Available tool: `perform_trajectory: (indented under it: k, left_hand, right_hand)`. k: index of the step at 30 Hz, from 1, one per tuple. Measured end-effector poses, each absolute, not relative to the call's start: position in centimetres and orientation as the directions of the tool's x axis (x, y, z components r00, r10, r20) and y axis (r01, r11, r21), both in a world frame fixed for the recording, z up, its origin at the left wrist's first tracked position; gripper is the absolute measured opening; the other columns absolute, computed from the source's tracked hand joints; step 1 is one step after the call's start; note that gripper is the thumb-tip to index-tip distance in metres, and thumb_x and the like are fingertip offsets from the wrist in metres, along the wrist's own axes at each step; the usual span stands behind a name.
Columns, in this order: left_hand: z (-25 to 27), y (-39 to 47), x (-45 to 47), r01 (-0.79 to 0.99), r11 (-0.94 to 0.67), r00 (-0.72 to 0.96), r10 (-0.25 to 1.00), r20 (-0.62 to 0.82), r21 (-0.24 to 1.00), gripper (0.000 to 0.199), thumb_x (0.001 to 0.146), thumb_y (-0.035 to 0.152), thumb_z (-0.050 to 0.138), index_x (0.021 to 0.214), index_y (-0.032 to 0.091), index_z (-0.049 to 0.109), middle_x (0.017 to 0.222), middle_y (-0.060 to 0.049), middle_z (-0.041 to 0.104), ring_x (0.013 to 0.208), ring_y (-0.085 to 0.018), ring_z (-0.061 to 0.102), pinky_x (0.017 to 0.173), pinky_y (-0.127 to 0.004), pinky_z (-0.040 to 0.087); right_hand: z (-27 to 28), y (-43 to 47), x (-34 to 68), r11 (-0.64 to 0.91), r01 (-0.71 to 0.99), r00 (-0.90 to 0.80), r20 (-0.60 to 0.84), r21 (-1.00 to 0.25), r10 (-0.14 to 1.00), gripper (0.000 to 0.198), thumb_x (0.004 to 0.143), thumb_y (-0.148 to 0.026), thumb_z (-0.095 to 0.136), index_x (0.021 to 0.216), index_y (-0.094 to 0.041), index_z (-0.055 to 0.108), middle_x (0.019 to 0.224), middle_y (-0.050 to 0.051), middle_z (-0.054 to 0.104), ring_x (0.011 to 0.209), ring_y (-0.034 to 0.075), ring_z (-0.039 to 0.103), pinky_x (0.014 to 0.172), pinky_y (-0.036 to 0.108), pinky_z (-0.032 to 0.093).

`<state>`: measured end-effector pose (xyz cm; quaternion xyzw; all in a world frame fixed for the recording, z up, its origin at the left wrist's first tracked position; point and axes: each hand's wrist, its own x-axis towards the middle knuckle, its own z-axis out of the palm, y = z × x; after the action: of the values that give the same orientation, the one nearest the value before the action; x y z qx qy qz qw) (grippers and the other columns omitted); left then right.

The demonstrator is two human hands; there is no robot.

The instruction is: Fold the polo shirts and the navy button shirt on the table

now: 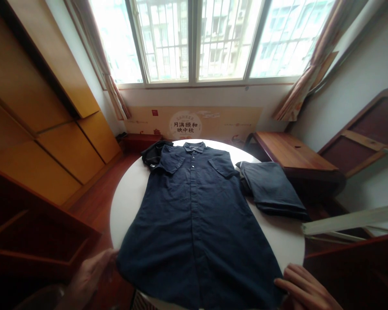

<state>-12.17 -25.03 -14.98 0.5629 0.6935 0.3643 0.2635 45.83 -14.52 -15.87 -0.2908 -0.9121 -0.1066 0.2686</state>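
Observation:
A dark navy short-sleeved shirt (190, 224) lies spread face up on a round white table (124, 206). Its collar points toward the window, the buttoned front runs down the middle, and the hem hangs at the near edge. My left hand (93, 273), slightly blurred, pinches the hem's left corner. At the right corner of the hem, the fingers of my right hand (305, 286) are closed on the cloth, with the thumb against the fabric. Both short sleeves are turned inward over the chest.
Folded dark clothes (274, 187) lie on the table's right side, and a crumpled dark garment (151, 153) sits at the far left. A wooden bench or low table (294, 148) stands at right. Yellow cabinets (61, 159) line the left wall. A pale bar (352, 221) juts in from the right.

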Motion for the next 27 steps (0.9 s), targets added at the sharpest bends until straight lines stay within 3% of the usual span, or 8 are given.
perform_trajectory:
  k: [2,6,11,16,21,23,27]
  left_hand:
    - [-14.1,-24.8,-11.1,0.491,0.142,-0.241,0.97,-0.022,0.86,0.062,0.092,0.069,0.042,0.09,0.016,0.076,0.051,-0.001,0.062,0.044,-0.016,0.059,0.043,-0.022,0.05]
    - [-13.4,-24.5,-9.8,0.408,0.276,-0.285,0.944,-0.165,0.87,0.055,0.077,0.072,0.063,0.073,0.018,0.07,0.047,0.002,0.057,0.04,-0.012,0.052,0.039,-0.018,0.042]
    - [-13.6,-24.5,-9.0,0.347,0.301,-0.315,0.93,-0.192,0.888,0.049,0.078,0.066,0.066,0.065,0.018,0.062,0.051,0.003,0.055,0.043,-0.01,0.048,0.042,-0.017,0.04]
    - [-12.2,-23.4,-7.4,0.362,0.133,-0.253,0.967,-0.04,0.923,0.049,0.085,0.064,0.058,0.067,0.018,0.061,0.06,0.0,0.059,0.055,-0.013,0.056,0.053,-0.02,0.048]
    - [-11.8,-21.9,-5.3,0.481,-0.017,-0.068,0.996,0.057,0.877,0.04,0.097,0.051,0.046,0.084,0.02,0.068,0.078,-0.004,0.068,0.074,-0.018,0.065,0.07,-0.024,0.054]
    - [-13.1,-21.4,-4.6,0.545,-0.112,-0.035,0.987,0.156,0.831,0.037,0.099,0.048,0.045,0.094,0.021,0.069,0.088,-0.006,0.07,0.083,-0.02,0.066,0.075,-0.027,0.055]
    - [-16.2,-20.7,-3.0,0.653,-0.313,0.012,0.915,0.404,0.69,0.035,0.099,0.046,0.047,0.11,0.019,0.065,0.108,-0.015,0.068,0.101,-0.023,0.065,0.086,-0.033,0.054]
  right_hand:
    - [-15.2,-14.0,45.4,0.825,0.564,-0.708,0.538,0.039,0.458,0.032,0.079,-0.018,0.057,0.106,-0.023,0.072,0.107,0.007,0.073,0.098,0.026,0.069,0.079,0.032,0.059]
    - [-13.3,-12.9,43.6,0.866,0.5,-0.764,0.473,0.004,0.439,0.028,0.078,-0.011,0.054,0.097,-0.024,0.069,0.092,0.005,0.073,0.087,0.023,0.069,0.088,0.033,0.055]
    - [-11.1,-10.0,39.9,0.843,0.522,-0.702,0.498,-0.128,0.51,0.026,0.084,-0.007,0.048,0.095,-0.022,0.065,0.084,0.006,0.068,0.08,0.021,0.066,0.082,0.033,0.054]
    - [-8.2,-3.4,31.2,0.796,0.478,-0.684,0.411,-0.372,0.603,0.024,0.092,-0.012,0.045,0.103,-0.018,0.065,0.093,0.009,0.062,0.084,0.02,0.063,0.077,0.031,0.053]
    - [-6.1,4.0,18.1,0.776,0.45,-0.751,0.283,-0.442,0.597,0.029,0.094,-0.025,0.058,0.119,-0.014,0.063,0.108,0.01,0.061,0.091,0.019,0.063,0.09,0.032,0.05]
    - [-5.7,6.9,12.9,0.688,0.538,-0.71,0.178,-0.487,0.681,0.035,0.095,-0.031,0.06,0.124,-0.011,0.061,0.117,0.011,0.062,0.102,0.019,0.062,0.096,0.03,0.046]
    - [-5.7,12.8,4.5,0.588,0.644,-0.61,0.135,-0.489,0.781,0.035,0.1,-0.03,0.052,0.118,-0.001,0.061,0.117,0.017,0.064,0.113,0.024,0.059,0.099,0.037,0.044]
